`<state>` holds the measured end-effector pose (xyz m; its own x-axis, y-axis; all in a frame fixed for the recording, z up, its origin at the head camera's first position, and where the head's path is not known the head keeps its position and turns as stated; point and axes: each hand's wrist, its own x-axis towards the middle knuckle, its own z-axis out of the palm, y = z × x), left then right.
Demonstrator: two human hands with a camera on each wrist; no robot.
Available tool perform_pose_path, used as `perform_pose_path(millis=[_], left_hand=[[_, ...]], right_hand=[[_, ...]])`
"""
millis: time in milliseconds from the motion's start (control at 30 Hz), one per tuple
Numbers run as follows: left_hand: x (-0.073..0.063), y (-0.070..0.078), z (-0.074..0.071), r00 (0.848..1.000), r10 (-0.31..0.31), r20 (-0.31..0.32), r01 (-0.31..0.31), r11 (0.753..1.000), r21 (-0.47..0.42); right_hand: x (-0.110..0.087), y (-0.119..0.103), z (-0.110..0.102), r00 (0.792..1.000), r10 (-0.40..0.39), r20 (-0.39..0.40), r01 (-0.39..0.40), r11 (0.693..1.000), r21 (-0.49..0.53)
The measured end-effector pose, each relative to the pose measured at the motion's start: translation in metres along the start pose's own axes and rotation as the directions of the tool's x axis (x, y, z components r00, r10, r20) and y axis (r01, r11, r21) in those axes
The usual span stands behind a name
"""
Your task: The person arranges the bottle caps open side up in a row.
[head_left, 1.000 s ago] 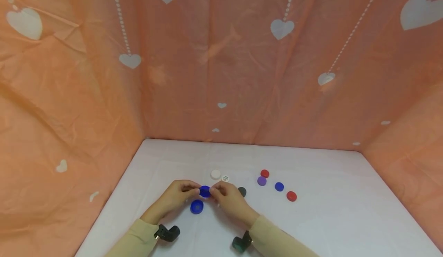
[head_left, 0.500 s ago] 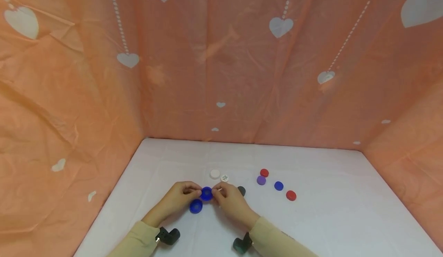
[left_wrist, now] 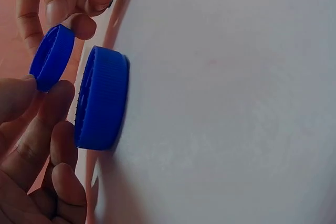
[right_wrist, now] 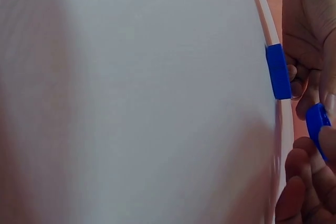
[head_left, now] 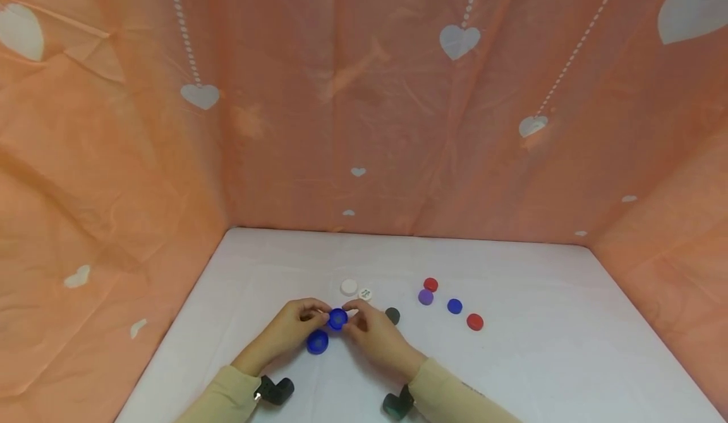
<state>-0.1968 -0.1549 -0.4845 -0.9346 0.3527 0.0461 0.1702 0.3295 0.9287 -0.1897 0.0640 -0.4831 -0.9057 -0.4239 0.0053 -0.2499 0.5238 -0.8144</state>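
Observation:
A small blue bottle cap [head_left: 338, 319] is raised off the table between both hands, its hollow side towards the head camera. My left hand [head_left: 291, 325] pinches its left edge between thumb and index finger, as the left wrist view shows on the cap [left_wrist: 53, 59]. Thumb and fingers of my right hand [head_left: 378, 334] pinch the opposite edge; the right wrist view shows that cap [right_wrist: 317, 123] partly covered by fingertips. Just below, a larger blue bottle cap [head_left: 317, 342] lies on the white table, hollow side up, its ribbed side visible in the left wrist view.
Behind the hands lie a white cap [head_left: 349, 287] and a white disc with a dark mark [head_left: 365, 294]. A dark disc [head_left: 392, 315] is beside the right hand. Further right are red [head_left: 430, 284], purple [head_left: 425, 296], blue [head_left: 454, 306] and red [head_left: 474, 322] discs. Orange cloth [head_left: 352, 126] encloses the table.
The held cap has tilted from nearly flat so its hollow side shows more. My right fingers have shifted on its edge, the index finger now higher. The head view has turned slightly right.

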Motion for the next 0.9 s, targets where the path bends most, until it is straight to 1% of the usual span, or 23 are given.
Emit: perform_pose_path(millis=[167, 233, 333, 400, 500, 600, 667, 733, 767, 900], left_hand=[[-0.003, 0.0, 0.0, 1.0, 0.011, 0.004, -0.011, 0.999, 0.036], [-0.004, 0.001, 0.0, 1.0, 0.009, 0.024, -0.01, 0.998, 0.058], [-0.007, 0.004, 0.0, 0.998, 0.005, 0.058, -0.013, 0.991, 0.13], [-0.01, 0.004, 0.001, 0.997, 0.021, 0.08, -0.036, 0.981, 0.188], [-0.015, 0.006, 0.002, 0.995, 0.042, 0.093, -0.067, 0.958, 0.28], [-0.02, 0.007, 0.002, 0.994, 0.036, 0.106, -0.073, 0.929, 0.363], [-0.022, 0.006, 0.001, 0.993, 0.025, 0.113, -0.069, 0.913, 0.402], [-0.023, 0.005, 0.0, 0.992, 0.017, 0.124, -0.068, 0.905, 0.42], [-0.024, 0.004, 0.0, 0.991, 0.02, 0.13, -0.073, 0.905, 0.419], [-0.025, 0.0, -0.002, 0.986, 0.052, 0.156, -0.109, 0.915, 0.389]], right_hand=[[-0.001, -0.001, 0.003, 1.0, -0.009, 0.019, 0.009, 1.0, -0.008], [-0.001, -0.001, 0.003, 1.0, -0.011, 0.021, 0.011, 1.0, -0.009], [-0.003, -0.001, 0.004, 1.0, -0.008, 0.021, 0.009, 1.0, -0.021], [-0.004, 0.0, 0.004, 1.0, 0.001, 0.028, 0.0, 0.999, -0.037], [-0.006, 0.001, 0.003, 0.999, 0.015, 0.048, -0.011, 0.998, -0.068], [-0.008, 0.0, 0.002, 0.997, 0.02, 0.071, -0.014, 0.996, -0.086], [-0.008, 0.001, 0.002, 0.997, 0.015, 0.08, -0.008, 0.996, -0.094], [-0.008, 0.001, 0.003, 0.996, 0.007, 0.09, 0.002, 0.995, -0.102], [-0.008, 0.001, 0.003, 0.995, 0.005, 0.095, 0.005, 0.994, -0.107], [-0.008, 0.002, 0.005, 0.993, -0.004, 0.116, 0.018, 0.992, -0.122]])
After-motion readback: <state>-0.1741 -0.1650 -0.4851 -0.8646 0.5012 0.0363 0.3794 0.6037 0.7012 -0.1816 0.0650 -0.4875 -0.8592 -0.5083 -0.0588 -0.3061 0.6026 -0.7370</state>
